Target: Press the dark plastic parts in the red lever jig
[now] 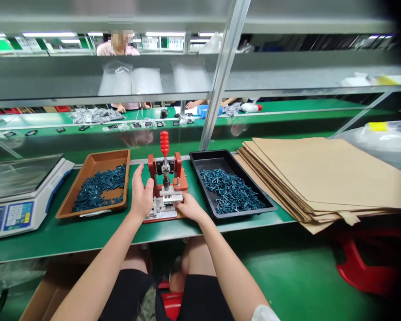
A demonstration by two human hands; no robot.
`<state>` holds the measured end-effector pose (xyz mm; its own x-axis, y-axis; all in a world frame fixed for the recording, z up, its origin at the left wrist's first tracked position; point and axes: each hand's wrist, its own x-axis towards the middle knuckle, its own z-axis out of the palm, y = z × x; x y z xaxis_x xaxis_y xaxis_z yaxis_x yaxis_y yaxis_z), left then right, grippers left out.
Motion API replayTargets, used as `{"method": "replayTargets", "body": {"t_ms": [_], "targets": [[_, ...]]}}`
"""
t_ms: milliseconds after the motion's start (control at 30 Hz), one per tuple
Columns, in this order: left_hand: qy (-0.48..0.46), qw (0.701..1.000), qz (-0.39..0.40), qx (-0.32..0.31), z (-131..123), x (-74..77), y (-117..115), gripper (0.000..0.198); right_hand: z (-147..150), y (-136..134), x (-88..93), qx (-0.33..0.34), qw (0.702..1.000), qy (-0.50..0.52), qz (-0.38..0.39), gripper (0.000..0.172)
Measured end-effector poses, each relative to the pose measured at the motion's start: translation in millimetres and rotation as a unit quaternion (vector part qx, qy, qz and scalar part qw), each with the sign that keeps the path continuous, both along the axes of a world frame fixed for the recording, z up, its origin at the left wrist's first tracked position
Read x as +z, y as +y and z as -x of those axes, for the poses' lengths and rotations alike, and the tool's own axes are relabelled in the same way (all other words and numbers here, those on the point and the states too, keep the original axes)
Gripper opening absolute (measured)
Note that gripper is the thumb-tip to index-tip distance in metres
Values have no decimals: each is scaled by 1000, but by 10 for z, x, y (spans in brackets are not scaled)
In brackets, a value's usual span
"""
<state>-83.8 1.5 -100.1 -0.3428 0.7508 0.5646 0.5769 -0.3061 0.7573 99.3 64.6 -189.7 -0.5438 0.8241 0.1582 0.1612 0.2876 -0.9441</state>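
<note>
A small toggle-clamp press (166, 178) with a red ribbed handle stands on the green bench in front of me, its handle upright. My left hand (142, 195) is beside the press's left side, fingers raised and thumb apart, with nothing visible in it. At the lower right of the press, my right hand (191, 207) has its fingers closed against the metal block (172, 196). Whatever small piece those fingertips may hold is hidden. Left of the press lies a brown tray (67, 209) of small dark-blue parts; a black tray (209, 161) of thin dark-blue pieces lies to the right.
A digital scale (33, 191) occupies the bench's left end. Flat brown cardboard sheets (321, 174) are stacked at the right, overhanging the front edge. A metal post (217, 89) rises behind the trays. Across the frame, a person (118, 47) is at another green bench.
</note>
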Motion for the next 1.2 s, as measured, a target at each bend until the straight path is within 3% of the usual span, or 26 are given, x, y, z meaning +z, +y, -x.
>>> {"method": "replayTargets", "body": {"t_ms": [133,233,300,400,467,533,600,733,800,867,900,1033,1133,1200], "targets": [[34,989,-132,-52,-390,750,117,62,15,9,-21,14,999,35,25,28],[19,983,-157,-92,-637,1075,96,57,14,-18,19,4,1000,16,24,24],[34,980,-166,-101,-728,1072,0,37,12,-49,80,0,1000,3,9,23],[106,968,-208,-97,-747,869,-167,15,5,-90,170,-4,1000,-13,-27,27],[156,953,-245,-83,-695,750,-196,20,-6,-99,195,-11,999,-28,-40,28],[213,934,-272,-88,-618,727,-103,31,-14,-96,184,-19,998,-41,-41,29],[238,925,-281,-96,-544,809,99,35,-13,-91,150,-25,997,-50,-43,31],[140,970,-171,-104,-444,1107,519,36,41,-102,85,-61,993,-80,-59,28],[115,980,-121,-107,-412,1163,546,42,83,-133,69,-87,989,-94,-74,28],[133,981,-113,-80,-365,1050,402,47,115,-185,60,-120,984,-83,-104,32],[151,980,-119,-56,-323,919,283,50,122,-217,57,-134,981,-73,-122,35],[174,977,-106,60,19,78,-192,46,101,-311,58,-99,979,-74,-161,41],[170,982,71,35,303,-510,-333,39,72,-301,73,-66,981,-85,-159,40],[143,976,166,-2,399,-752,-329,38,67,-274,84,-64,982,-92,-151,39]]}}
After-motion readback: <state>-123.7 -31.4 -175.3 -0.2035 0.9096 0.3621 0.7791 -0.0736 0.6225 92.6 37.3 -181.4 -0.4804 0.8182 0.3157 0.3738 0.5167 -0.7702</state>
